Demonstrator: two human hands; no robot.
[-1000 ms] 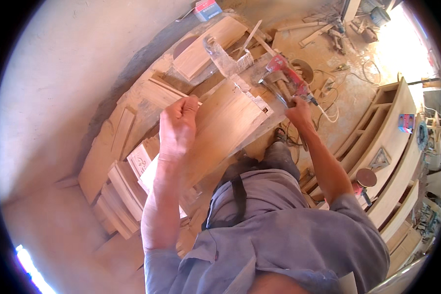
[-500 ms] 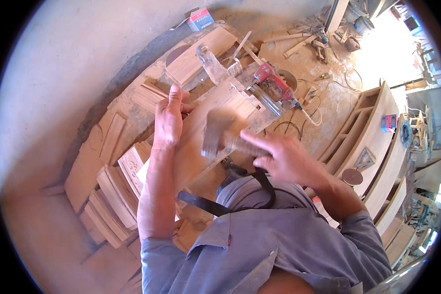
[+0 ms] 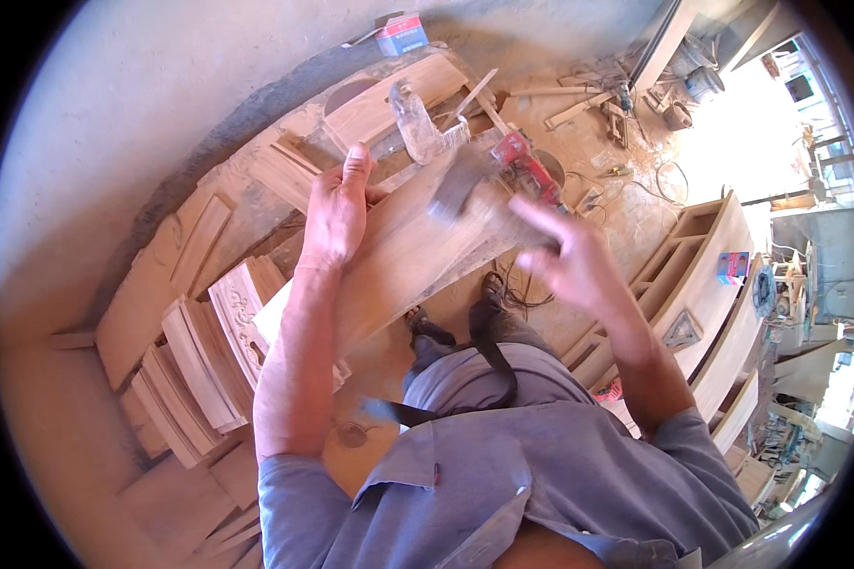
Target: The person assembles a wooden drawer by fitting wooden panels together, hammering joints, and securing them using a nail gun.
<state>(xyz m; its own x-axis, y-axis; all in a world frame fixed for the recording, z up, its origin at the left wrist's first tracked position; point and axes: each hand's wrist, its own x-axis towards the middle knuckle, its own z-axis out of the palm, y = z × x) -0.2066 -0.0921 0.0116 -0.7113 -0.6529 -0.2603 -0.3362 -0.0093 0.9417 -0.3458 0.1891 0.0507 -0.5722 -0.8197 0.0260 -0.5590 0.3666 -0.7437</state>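
A pale wooden board (image 3: 389, 256) lies slantwise in front of me. My left hand (image 3: 336, 213) is closed at its far left edge, thumb up, with the other fingers partly hidden. In my right hand (image 3: 574, 251) is a wooden-handled tool (image 3: 489, 209) with a broad dark head, held over the board's right part. Motion blurs the tool, so its exact kind is unclear; my index finger stretches along it. Just beyond it lies a red nail gun (image 3: 512, 152), partly covered by the tool. A whitish, crusted curved object (image 3: 417, 123) sits past the board's far end.
Stacked wooden mouldings (image 3: 199, 365) and a carved piece (image 3: 242, 303) stand at left. A blue-and-red box (image 3: 401, 36) sits by the wall. At right are a wooden frame with compartments (image 3: 669, 266) and a small box (image 3: 733, 267). Cables (image 3: 669, 185) cross the floor.
My right hand has moved up and right with the tool, away from the board's middle and over the nail gun. The left hand stays at the board's edge. My view has shifted slightly.
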